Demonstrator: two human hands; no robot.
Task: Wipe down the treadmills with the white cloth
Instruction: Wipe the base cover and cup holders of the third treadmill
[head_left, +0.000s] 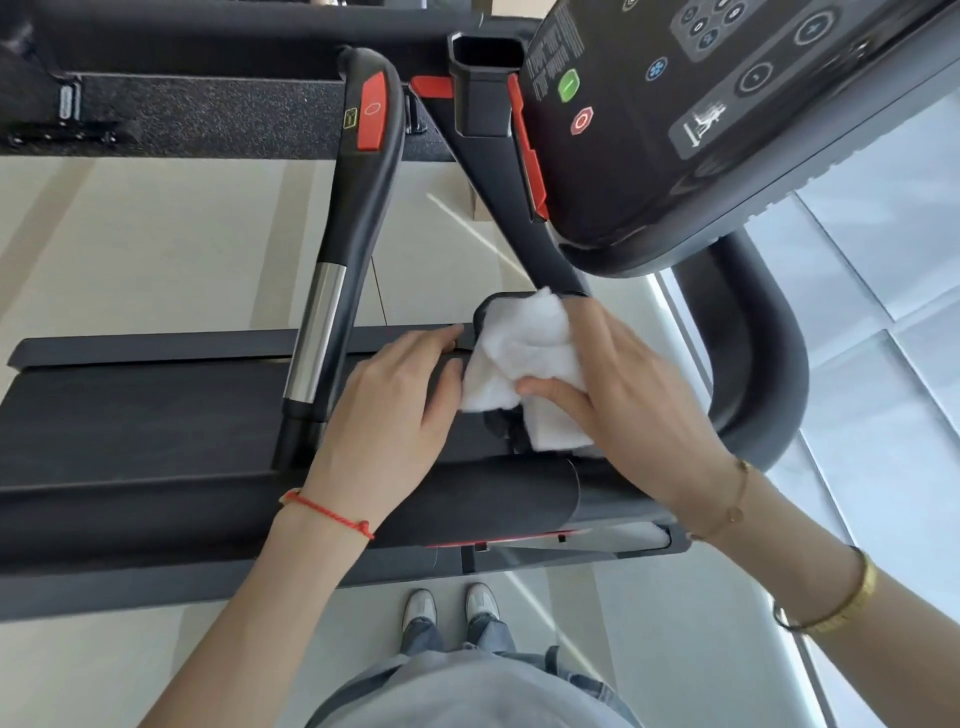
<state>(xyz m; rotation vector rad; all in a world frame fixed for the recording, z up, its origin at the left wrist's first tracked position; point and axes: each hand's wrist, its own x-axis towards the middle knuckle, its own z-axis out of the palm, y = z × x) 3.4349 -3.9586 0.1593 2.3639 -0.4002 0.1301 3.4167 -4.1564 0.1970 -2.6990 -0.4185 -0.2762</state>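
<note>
A person leans over a treadmill (156, 415) from its side, the white cloth (524, 358) bunched against the end of a black handrail (519, 249) just below the console (701, 130). The right hand (623, 384) holds the cloth — fingers curled over it, thumb pressing its near edge. The left hand (395, 405) rests beside it, fingers loosely bent on the rail and touching the cloth's left edge. The cloth looks soft, light and limp, likely to fold around the rail's curve; a gathered handful under the palm seems the sound hold. A second handrail (358, 208) with red pad stands left.
</note>
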